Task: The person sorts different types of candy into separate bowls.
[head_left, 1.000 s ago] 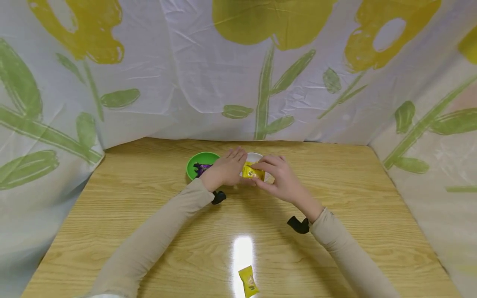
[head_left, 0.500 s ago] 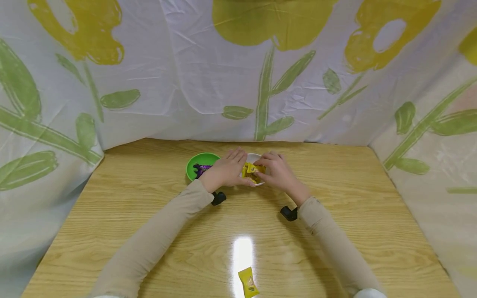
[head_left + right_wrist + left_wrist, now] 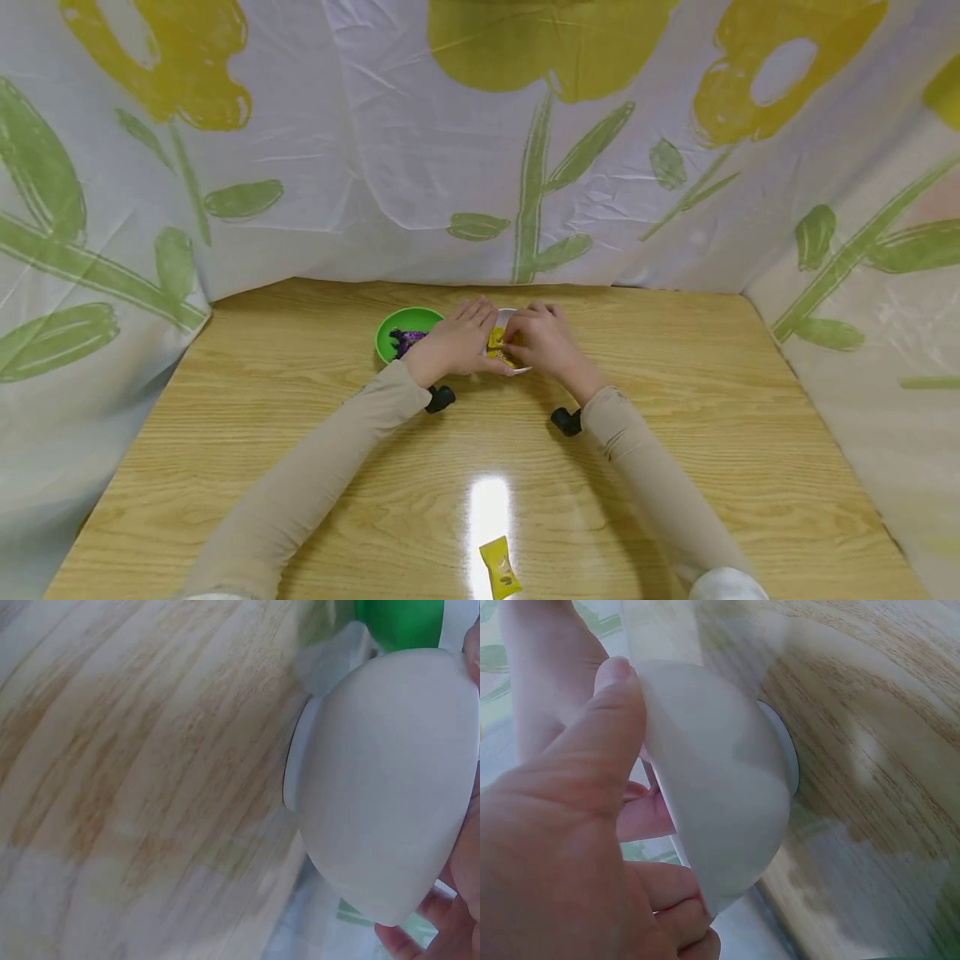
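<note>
At the back of the table, my left hand (image 3: 456, 340) holds the left and near rim of a white bowl (image 3: 720, 780), its thumb laid along the near edge. Yellow wrapped candies (image 3: 498, 357) lie in the bowl. My right hand (image 3: 546, 340) reaches over the right rim with thumb and fingers curled together on a yellow candy; its fingertips partly cover the candies. In the right wrist view the white bowl (image 3: 390, 780) hides most of that hand's fingers.
A green bowl (image 3: 384, 327) with purple wrapped candies (image 3: 407, 340) stands left of the white bowl, partly behind my left hand. One more yellow candy (image 3: 500, 567) lies near the table's front edge. Flower-printed cloth (image 3: 390, 183) hangs behind the table and at both sides.
My right hand has moved left and down into the white bowl with the yellow candy it pinched above the rim. My left hand and the front candy stay in place.
</note>
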The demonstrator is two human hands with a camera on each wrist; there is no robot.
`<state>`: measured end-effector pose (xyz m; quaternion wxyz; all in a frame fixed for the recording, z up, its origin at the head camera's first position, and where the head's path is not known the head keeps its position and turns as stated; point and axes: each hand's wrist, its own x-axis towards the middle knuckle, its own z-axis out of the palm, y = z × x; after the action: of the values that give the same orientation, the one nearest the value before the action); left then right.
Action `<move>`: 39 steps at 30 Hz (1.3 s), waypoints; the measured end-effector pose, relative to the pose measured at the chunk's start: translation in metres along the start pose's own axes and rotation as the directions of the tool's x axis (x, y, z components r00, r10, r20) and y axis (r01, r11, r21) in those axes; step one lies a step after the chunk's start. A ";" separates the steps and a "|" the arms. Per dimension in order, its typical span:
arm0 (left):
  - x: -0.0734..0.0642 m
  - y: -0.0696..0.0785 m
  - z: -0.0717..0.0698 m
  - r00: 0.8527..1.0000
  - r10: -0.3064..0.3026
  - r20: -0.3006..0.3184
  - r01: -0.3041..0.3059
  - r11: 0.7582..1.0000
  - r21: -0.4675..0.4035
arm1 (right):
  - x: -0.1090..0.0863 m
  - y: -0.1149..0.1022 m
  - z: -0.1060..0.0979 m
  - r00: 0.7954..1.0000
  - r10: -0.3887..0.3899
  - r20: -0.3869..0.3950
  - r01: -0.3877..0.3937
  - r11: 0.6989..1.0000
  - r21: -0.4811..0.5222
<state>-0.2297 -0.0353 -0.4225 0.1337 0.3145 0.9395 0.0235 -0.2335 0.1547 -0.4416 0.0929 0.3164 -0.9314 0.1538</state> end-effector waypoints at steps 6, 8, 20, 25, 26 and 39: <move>0.000 0.000 0.001 1.000 -0.001 0.008 0.000 1.000 0.016 | -0.002 -0.003 -0.005 1.000 -0.002 0.012 0.002 1.000 -0.010; 0.000 -0.001 0.001 1.000 0.001 0.010 -0.001 1.000 0.013 | -0.003 -0.005 -0.008 1.000 -0.008 0.006 0.008 1.000 0.004; -0.001 -0.003 0.000 1.000 -0.008 0.007 0.008 1.000 0.020 | -0.027 -0.041 -0.046 0.993 -0.118 0.006 0.118 0.990 0.073; -0.001 -0.001 0.000 1.000 -0.005 0.005 0.005 1.000 0.024 | -0.048 -0.068 -0.059 0.980 -0.186 0.071 0.181 0.981 0.072; -0.001 -0.001 0.000 1.000 -0.006 0.000 0.006 1.000 0.020 | -0.052 -0.074 -0.060 0.976 -0.197 0.089 0.191 0.979 0.066; 0.001 0.001 -0.001 1.000 -0.014 0.002 0.014 0.999 -0.047 | -0.108 -0.125 -0.050 0.874 -0.328 0.359 0.377 0.923 -0.075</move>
<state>-0.2301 -0.0344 -0.4215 0.1419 0.3047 0.9407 0.0446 -0.0676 0.1388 -0.3955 -0.0200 0.4955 -0.8683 0.0103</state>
